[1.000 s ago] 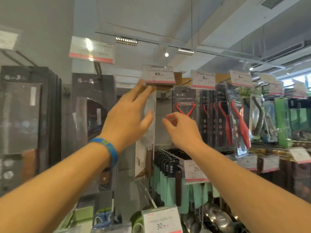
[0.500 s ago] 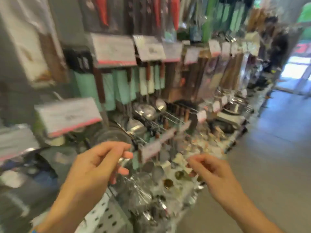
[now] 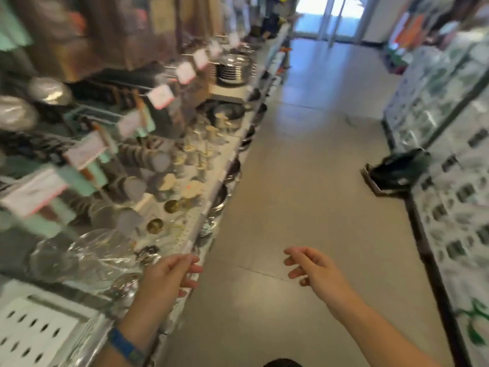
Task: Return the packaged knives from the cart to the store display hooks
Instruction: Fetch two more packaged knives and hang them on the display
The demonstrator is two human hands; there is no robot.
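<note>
Facing down a shop aisle; the view is smeared.

- Left hand (image 3: 169,274): empty, fingers loosely curled, thumb near the fingertips, holding nothing. It hangs just beside the front edge of the shelf (image 3: 194,235). Blue wristband (image 3: 124,345) on that wrist.
- Right hand (image 3: 317,271): empty, fingers slack and slightly bent, over bare floor (image 3: 304,181).
- Packaged knives: none in either hand and none identifiable here.
- Cart: not in view. A dark shape at the bottom edge is too cropped to name.
- Display hooks: hanging goods and price tags (image 3: 160,96) run along the left side; too blurred to pick out a knife hook.
- Other stock: stacked steel pots (image 3: 232,70), small metal and glass ware along the shelf, and a packaged-goods display (image 3: 449,181) on the right.
- Dark object (image 3: 397,170) on the floor against that display.

Step, as judged: between deliveries, due to fetch another pack.

Risks, as judged:
- The left hand sits close to loose ware at the shelf lip; a careless swing could knock pieces off.
- The floor object could catch a foot or a cart wheel.
- Similar hooks and tags invite hanging a pack on the wrong peg.
</note>
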